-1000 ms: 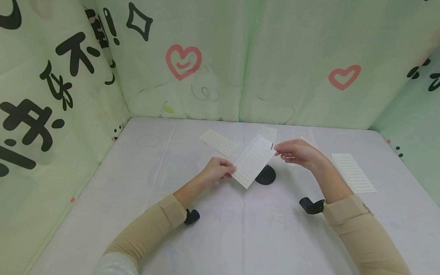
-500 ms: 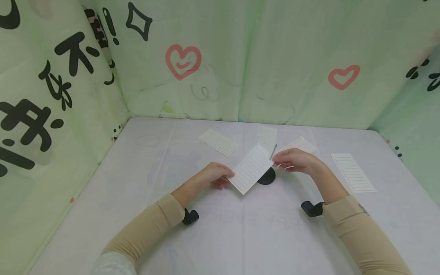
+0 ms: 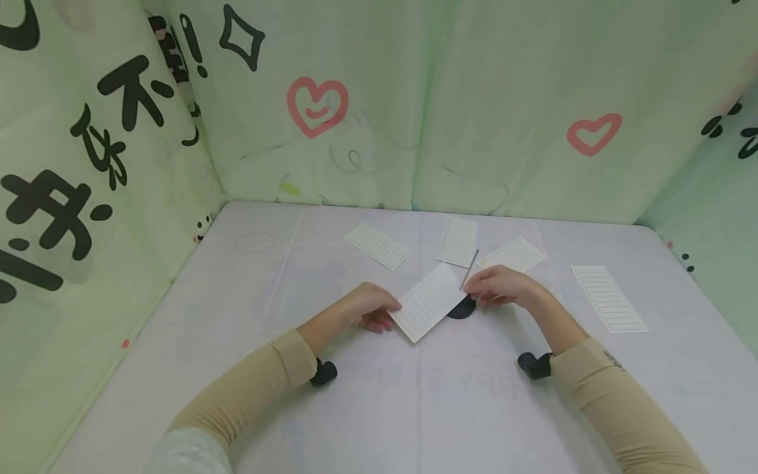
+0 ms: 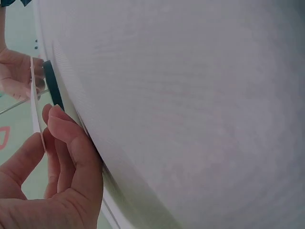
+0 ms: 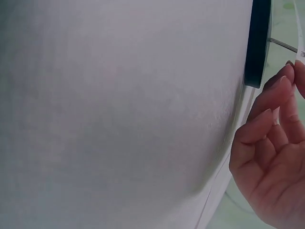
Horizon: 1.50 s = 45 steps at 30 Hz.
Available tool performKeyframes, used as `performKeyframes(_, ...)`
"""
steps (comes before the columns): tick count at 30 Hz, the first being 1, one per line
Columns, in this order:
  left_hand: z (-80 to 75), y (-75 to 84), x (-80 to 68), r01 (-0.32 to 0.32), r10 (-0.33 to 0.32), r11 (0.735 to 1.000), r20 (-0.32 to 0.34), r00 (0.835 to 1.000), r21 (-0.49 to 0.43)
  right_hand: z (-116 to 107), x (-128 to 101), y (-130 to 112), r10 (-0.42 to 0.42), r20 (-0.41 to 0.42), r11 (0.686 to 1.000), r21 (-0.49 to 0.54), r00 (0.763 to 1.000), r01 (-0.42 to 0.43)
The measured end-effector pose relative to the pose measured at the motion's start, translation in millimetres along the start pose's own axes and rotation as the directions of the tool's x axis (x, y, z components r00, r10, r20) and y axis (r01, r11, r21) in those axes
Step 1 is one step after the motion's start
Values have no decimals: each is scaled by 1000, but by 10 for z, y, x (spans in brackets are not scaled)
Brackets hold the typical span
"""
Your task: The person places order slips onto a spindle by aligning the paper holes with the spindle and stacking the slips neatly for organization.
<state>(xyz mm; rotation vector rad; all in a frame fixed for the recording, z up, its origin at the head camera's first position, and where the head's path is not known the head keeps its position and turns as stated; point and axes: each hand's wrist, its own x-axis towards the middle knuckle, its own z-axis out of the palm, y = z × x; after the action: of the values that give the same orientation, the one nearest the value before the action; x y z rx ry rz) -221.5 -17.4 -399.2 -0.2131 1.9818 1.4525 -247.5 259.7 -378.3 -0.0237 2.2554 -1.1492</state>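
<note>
Moved: card (image 3: 428, 302) lower, spike (image 3: 469, 269) now through it, above base (image 3: 464, 309).
Left hand (image 3: 370, 307): pinches card's near-left edge.
Right hand (image 3: 496, 287): grips card beside spike.
Advice: press evenly, card level.

Lighting: bright, even, diffuse; faint soft shadows under the forearms. No glare. Head view sharp, wide-angle bowing at edges. Wrist views: pale tabletop washed-out and featureless, near fingers slightly soft.
</note>
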Motion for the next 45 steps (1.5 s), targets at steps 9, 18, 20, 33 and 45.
performKeyframes(9,9,-10,30,53,-53,999,-20,998,4,81,31,-20,7,-66,991,-132,998,-16)
performKeyframes(18,5,-15,40,61,-61,998,3,998,5,84,21,-9,15,-93,984,-177,996,-31)
performKeyframes(20,4,-18,43,57,-57,998,13,998,7,88,-10,-17,-5,-109,976,-218,994,-19)
performKeyframes(33,-3,-16,47,62,-62,998,12,998,4,-213,-392,259,-455,-209,729,-646,865,227)
performKeyframes(45,-6,-4,35,69,-69,998,22,997,-1,-918,-525,787,-155,-259,720,-690,953,-70)
